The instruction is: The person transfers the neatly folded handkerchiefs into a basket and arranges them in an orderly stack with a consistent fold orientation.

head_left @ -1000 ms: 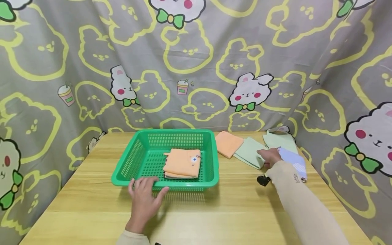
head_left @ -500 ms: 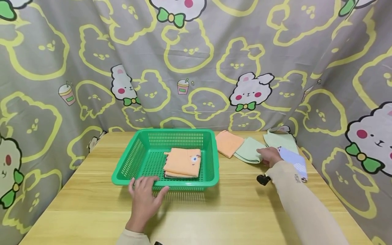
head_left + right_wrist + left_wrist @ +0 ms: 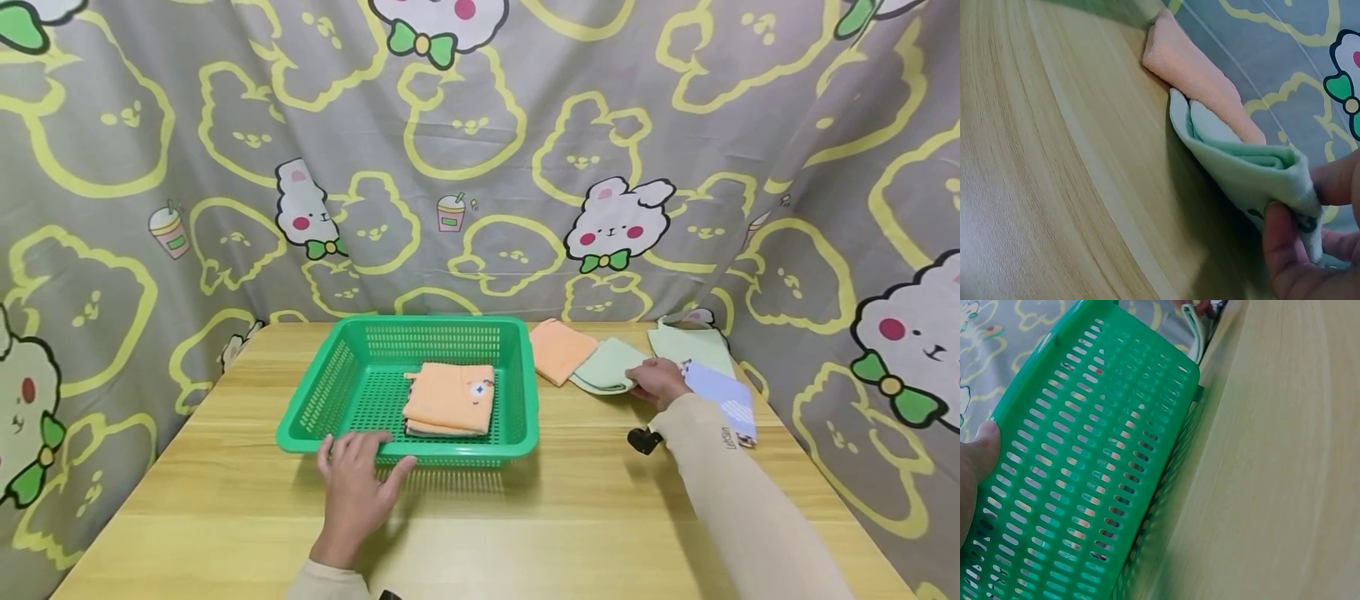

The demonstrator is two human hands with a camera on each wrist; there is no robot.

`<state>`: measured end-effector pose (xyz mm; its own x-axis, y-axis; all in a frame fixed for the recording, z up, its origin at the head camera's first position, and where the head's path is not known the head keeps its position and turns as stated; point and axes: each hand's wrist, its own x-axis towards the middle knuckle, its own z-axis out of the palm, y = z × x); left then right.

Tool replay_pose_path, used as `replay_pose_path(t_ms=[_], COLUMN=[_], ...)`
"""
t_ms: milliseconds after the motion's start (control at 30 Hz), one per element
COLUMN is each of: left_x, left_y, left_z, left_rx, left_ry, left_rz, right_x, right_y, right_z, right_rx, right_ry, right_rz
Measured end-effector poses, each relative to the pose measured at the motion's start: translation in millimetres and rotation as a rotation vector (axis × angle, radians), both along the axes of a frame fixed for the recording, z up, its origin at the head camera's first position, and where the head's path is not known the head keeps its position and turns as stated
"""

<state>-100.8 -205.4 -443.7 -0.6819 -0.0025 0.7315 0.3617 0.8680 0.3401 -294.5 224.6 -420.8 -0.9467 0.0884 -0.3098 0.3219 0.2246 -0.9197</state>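
My left hand [image 3: 358, 492] holds the near rim of a green plastic basket [image 3: 408, 451], fingers over the edge; in the left wrist view the thumb [image 3: 985, 450] lies against its outer side. A stack of folded towels with an orange one [image 3: 450, 396] on top lies inside the basket. At the right, my right hand [image 3: 656, 382] pinches the edge of a folded light green towel [image 3: 611, 365]. The right wrist view shows that green towel [image 3: 1244, 172] lifted at the gripped end, thumb on one side and fingers on the other.
A folded orange towel [image 3: 561, 350] lies between the basket and the held towel. Beyond the right hand are another light green towel [image 3: 693, 346] and a blue patterned towel [image 3: 722, 392]. A patterned curtain [image 3: 480, 167] hangs behind the wooden table [image 3: 480, 533].
The near end of the green towel has been raised and folded up in my right hand's fingers. My left hand stays on the basket rim.
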Motion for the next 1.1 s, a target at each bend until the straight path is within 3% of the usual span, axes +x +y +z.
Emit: replay_pose_path(t_ms=[233, 533, 1100], left_x=[-1.0, -1.0, -0.2], left_y=[0, -1, -1], left_z=[-0.1, -1.1, -1.5], left_rx=[-0.002, -0.002, 0.001], left_ry=[-0.003, -0.009, -0.028], left_rz=[0.002, 0.001, 0.002], right_x=[-2.4, -5.7, -6.3], right_y=[-2, -8, -10], right_z=[4.5, 10.1, 28.8], right_rx=[0.018, 0.026, 0.093], right_ry=[0.041, 0.135, 0.221], right_rz=[0.001, -0.114, -0.168])
